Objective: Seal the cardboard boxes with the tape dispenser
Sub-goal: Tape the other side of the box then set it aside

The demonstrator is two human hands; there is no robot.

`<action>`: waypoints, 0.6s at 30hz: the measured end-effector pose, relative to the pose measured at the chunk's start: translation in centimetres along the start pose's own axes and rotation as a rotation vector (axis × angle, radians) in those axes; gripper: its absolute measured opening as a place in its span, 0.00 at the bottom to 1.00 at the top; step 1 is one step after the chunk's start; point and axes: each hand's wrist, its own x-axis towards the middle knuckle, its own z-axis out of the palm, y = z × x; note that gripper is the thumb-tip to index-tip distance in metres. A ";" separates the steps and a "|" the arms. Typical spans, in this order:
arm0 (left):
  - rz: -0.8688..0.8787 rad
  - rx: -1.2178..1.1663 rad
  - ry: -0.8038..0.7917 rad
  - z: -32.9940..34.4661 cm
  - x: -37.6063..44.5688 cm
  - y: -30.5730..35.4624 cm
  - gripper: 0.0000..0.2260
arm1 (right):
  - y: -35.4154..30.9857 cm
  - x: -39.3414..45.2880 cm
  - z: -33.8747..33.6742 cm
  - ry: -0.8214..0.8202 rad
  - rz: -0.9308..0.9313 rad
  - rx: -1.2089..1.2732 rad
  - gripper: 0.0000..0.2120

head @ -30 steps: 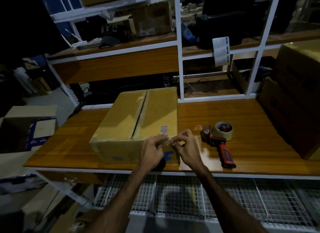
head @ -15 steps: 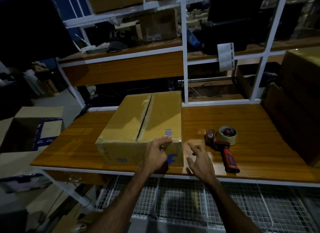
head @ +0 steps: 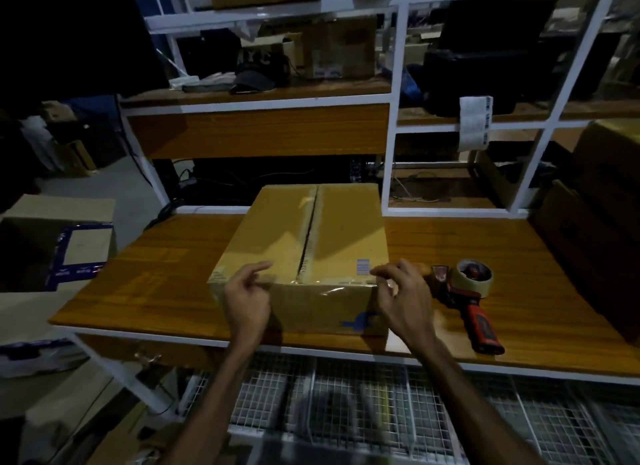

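there is one big cardboard box [head: 304, 246] on one wooden table [head: 166, 274]. one tape dispenser [head: 465, 296] lies beside it. two hands are at the box, the left hand [head: 246, 302] and the right hand [head: 403, 300]. one dark cap [head: 254, 78] sits on the shelf. one more box [head: 55, 238] stands off to the left.

"NYC" on dark cap [head: 258, 70] on shelf [head: 263, 94] (other labels too blurred to read).
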 end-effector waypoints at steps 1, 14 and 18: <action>-0.013 0.022 0.078 -2.0 0.9 -1.5 0.26 | -1.3 0.6 0.7 -0.032 -0.029 0.001 0.08; 0.105 0.059 -0.327 -10.4 6.7 -13.3 0.26 | -14.7 7.5 16.0 -0.568 -0.228 -0.130 0.14; 0.274 0.054 -0.372 -10.3 8.2 -13.9 0.23 | -16.4 7.4 19.2 -0.627 -0.258 -0.147 0.10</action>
